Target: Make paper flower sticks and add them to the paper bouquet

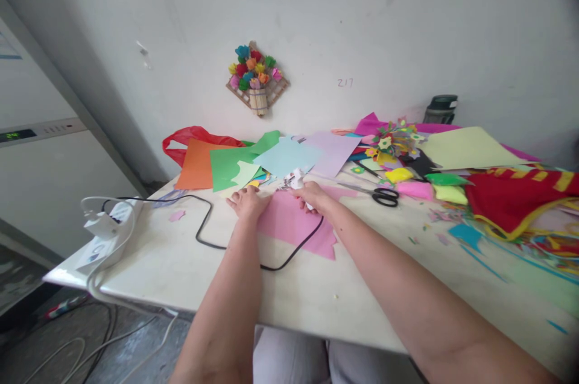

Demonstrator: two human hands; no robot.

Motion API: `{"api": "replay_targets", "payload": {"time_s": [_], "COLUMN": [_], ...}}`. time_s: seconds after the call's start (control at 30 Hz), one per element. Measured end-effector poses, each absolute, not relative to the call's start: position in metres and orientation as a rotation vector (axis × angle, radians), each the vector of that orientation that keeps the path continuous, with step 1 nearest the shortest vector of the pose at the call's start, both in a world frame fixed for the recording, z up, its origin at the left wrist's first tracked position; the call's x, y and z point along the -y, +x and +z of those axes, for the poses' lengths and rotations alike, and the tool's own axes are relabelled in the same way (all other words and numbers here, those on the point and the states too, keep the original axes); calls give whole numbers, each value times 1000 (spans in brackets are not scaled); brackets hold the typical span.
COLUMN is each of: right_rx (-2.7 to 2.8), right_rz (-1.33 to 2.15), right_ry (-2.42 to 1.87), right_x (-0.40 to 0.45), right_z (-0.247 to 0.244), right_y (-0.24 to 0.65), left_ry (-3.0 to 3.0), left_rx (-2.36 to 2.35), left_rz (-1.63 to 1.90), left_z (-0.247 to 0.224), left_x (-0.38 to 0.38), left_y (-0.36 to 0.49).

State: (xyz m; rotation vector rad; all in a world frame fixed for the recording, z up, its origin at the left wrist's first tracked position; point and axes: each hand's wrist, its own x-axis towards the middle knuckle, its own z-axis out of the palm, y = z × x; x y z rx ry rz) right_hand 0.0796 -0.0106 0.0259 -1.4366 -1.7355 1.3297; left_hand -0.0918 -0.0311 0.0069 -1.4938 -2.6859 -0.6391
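My right hand (312, 194) is wrapped around a white corded hand tool (295, 178) with small metal parts at its front; its exact kind is hard to make out. A black cord (294, 260) runs from that hand across the table to the left. Under both hands lies a pink craft sheet (296, 221) with a cut, uneven right edge. My left hand (248, 202) rests palm down at the sheet's left edge, fingers apart. Just beyond the hands are a light blue sheet (289, 155) and a pale green cut piece (245, 173).
Black-handled scissors (385, 196) lie right of my right hand. A white power strip (108, 239) with cables sits at the table's left edge. Orange (199, 161) and green sheets (226, 170) lie at the back; a red cloth piece (511, 200) and scraps cover the right side.
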Motion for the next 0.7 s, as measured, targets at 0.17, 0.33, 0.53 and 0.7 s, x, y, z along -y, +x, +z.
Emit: {"api": "replay_targets", "payload": {"time_s": [0.17, 0.33, 0.53, 0.7], "right_rx": [1795, 1680, 1546, 1460], "right_rz": [1266, 1273, 1332, 1384], "right_ry": [-1482, -1440, -1421, -1344], "right_x": [6, 4, 8, 10], "right_z": [22, 18, 19, 20], "right_y": [77, 77, 76, 76], "left_ry": [-1490, -1493, -1514, -1448], "left_rx": [2696, 2700, 2675, 2630], "left_rz": [-639, -652, -696, -806], "left_z": [8, 7, 6, 10], "left_x": [31, 31, 30, 31], "left_y": [-91, -91, -91, -94]}}
